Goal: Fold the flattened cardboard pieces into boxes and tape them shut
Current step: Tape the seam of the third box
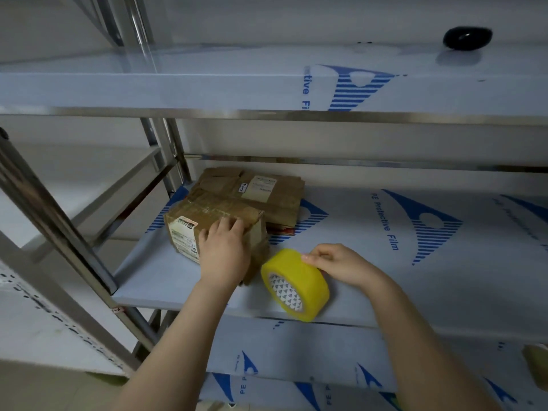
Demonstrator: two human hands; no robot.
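Note:
A folded brown cardboard box (204, 221) with shipping labels stands on the middle shelf (385, 280). My left hand (224, 252) lies flat against the box's near side, fingers curled over its top edge. Just right of the box, a yellow tape roll (299, 280) stands tilted near the shelf's front edge. My right hand (341, 264) grips the roll at its top with thumb and fingers. Behind the box lies a stack of flattened cardboard pieces (264, 192) with a white label.
The shelves are steel, covered in white film with blue print. A black rounded object (467, 37) rests on the upper shelf (178, 84). Steel posts (53, 221) rise at the left. Another tape roll (538, 369) shows at the right edge, lower down.

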